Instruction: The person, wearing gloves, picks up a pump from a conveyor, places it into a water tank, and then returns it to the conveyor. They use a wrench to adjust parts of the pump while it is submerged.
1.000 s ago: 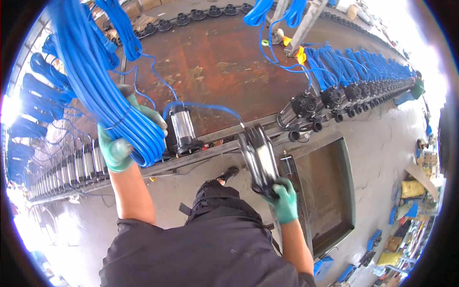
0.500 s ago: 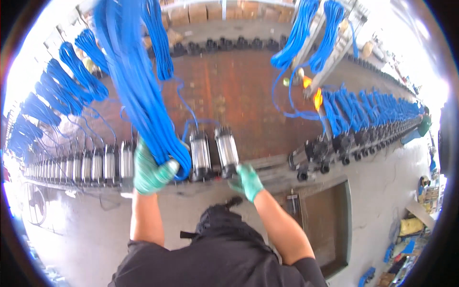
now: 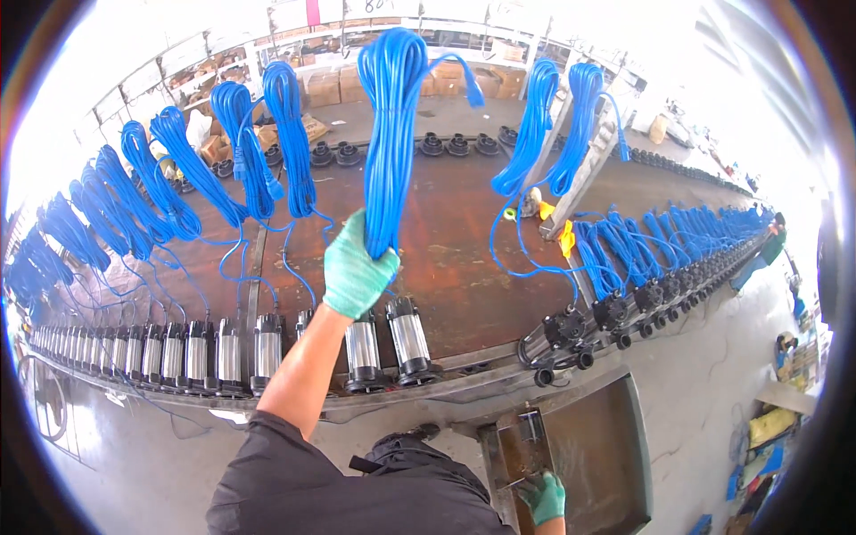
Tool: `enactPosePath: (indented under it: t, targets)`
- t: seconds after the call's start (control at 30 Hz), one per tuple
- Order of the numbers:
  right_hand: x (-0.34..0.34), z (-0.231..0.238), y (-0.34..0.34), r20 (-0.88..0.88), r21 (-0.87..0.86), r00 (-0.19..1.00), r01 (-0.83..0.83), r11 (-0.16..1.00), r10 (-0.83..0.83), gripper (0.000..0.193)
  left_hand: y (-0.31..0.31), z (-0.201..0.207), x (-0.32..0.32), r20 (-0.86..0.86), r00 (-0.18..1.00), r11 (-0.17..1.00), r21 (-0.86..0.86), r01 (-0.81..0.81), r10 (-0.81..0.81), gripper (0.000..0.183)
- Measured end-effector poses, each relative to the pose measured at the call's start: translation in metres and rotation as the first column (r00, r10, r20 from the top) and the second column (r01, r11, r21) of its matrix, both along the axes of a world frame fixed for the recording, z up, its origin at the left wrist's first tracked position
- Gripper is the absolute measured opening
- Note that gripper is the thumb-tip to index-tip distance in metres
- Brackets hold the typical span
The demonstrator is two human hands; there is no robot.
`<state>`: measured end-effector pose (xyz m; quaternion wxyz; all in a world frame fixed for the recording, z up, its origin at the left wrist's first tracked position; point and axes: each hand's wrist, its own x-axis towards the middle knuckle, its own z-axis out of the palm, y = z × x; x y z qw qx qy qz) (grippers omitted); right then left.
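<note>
My left hand point(image 3: 357, 267), in a green glove, is closed round the lower end of a bundle of blue cable point(image 3: 392, 134). The bundle stands upright above the table, its plug end point(image 3: 473, 87) hanging out to the right at the top. Below this hand are two silver ribbed motors with black ends, one point(image 3: 363, 346) partly behind my forearm and one point(image 3: 410, 334) farther right. My right hand point(image 3: 542, 497), also gloved, is low at the right by a thin rod over a metal tray point(image 3: 615, 446). Its fingers look curled; what they hold, if anything, is unclear.
More blue cable bundles point(image 3: 290, 134) hang along the left above a row of motors point(image 3: 169, 352). Two bundles point(image 3: 535, 125) hang by a slanted metal post point(image 3: 584, 169). Black pump bodies point(image 3: 566, 330) with blue cables line the right edge. Another person point(image 3: 767, 250) stands far right.
The cable bundle in my left hand has swung upright and moved right, over the table. My right hand has left the motor and dropped down to the tray. The view has shifted.
</note>
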<state>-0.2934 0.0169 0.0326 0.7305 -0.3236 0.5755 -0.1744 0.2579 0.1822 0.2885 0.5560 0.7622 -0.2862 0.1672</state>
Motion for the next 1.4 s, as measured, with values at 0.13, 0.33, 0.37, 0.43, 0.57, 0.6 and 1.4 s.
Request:
enactPosePath:
  t: [0.13,0.33,0.37,0.43,0.57,0.6,1.4]
  targets:
    - [-0.045,-0.001,0.028,-0.223,-0.113,0.968,0.092,0.989,-0.115,0.044,-0.012,0.031,0.025,-0.093,0.992,0.995,0.046,-0.086,0.09,0.047]
    - [-0.055,-0.01,0.033,-0.183,0.04,0.967,0.187,0.982,-0.177,0.048,-0.014,-0.003,0.07,0.004,0.969,0.951,0.191,-0.242,0.246,0.048]
    - [-0.046,0.0,0.035,-0.159,0.042,0.968,0.204,0.978,-0.195,0.049,-0.012,-0.017,0.072,0.016,0.953,0.901,0.32,-0.292,0.303,0.049]
    - [-0.041,0.008,0.039,-0.133,0.018,0.969,0.213,0.977,-0.209,0.047,-0.012,-0.031,0.087,0.037,0.935,0.867,0.364,-0.34,0.351,0.056]
    - [-0.056,-0.014,0.037,-0.003,-0.002,0.995,0.097,0.995,-0.097,0.032,-0.02,-0.057,0.108,0.133,0.901,0.823,0.37,-0.431,0.412,0.07]
    - [-0.036,0.013,0.042,-0.023,-0.018,0.993,0.116,0.993,-0.116,0.032,-0.018,-0.069,0.114,0.16,0.9,0.823,0.366,-0.435,0.405,0.07]
    - [-0.064,0.007,0.193,-0.001,-0.011,0.771,0.637,0.771,-0.637,0.038,-0.294,-0.181,-0.154,-0.58,0.227,0.504,-0.375,0.778,-0.782,0.048]
